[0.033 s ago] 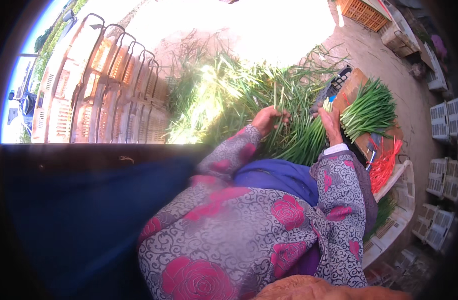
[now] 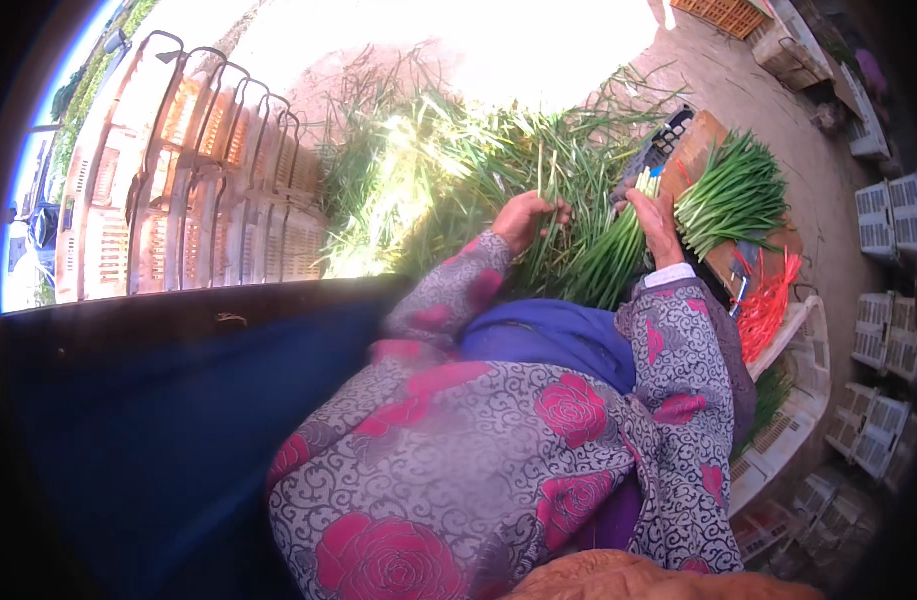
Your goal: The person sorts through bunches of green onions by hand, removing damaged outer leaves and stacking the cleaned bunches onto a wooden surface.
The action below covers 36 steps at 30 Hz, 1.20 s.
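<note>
My right hand [image 2: 661, 228] is closed around a bunch of chives [image 2: 611, 258]; their pale stem ends stick up above the fingers and the green leaves hang down to the left. To its left, my left hand [image 2: 525, 219] pinches a few thin stalks [image 2: 542, 178] that stand up out of the fingers. Below and behind both hands spreads a large loose heap of chives [image 2: 449, 170]. Just right of my right hand, a thick gathered bundle of chives [image 2: 736, 195] lies on a brown board [image 2: 706, 137].
Red tie strips [image 2: 769, 318] lie at the board's near end. A black plastic crate [image 2: 669, 140] stands beside the board. Stacked pale crates [image 2: 179, 180] with metal handles rise at left. A white crate [image 2: 804, 385] holds greens at lower right; more white crates [image 2: 891, 215] line the far right.
The whole view has shifted slightly, with the scene sitting a little higher and further left. Both hands keep their grips.
</note>
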Tool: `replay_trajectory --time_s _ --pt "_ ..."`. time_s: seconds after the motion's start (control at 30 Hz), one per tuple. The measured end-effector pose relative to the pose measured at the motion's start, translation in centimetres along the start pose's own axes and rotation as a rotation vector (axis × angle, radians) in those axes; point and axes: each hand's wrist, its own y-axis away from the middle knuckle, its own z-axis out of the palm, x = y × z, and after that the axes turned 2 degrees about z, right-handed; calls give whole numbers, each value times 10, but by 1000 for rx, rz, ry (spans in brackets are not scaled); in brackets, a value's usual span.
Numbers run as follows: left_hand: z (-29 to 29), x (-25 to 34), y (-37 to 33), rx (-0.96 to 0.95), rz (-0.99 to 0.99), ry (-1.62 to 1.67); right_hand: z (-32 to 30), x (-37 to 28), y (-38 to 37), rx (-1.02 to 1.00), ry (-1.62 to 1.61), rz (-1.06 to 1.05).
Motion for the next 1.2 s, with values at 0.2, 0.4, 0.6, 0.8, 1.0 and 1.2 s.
replay_trajectory --time_s 0.2,0.4,0.6,0.8,1.0,1.2 --pt "15 -12 -6 -120 -40 -140 44 -51 39 -190 96 72" --pt "27 -12 4 -57 -24 -131 58 -39 38 -237 229 -60" --pt "14 -7 10 44 -48 -153 23 -14 7 61 564 -12" --pt "22 -7 8 41 -95 -123 3 6 1 60 562 25" --pt "27 -6 11 -58 -94 -81 52 -45 43 -325 127 -46" --pt "-24 -20 -4 159 -21 -377 39 -47 37 -139 159 -6"
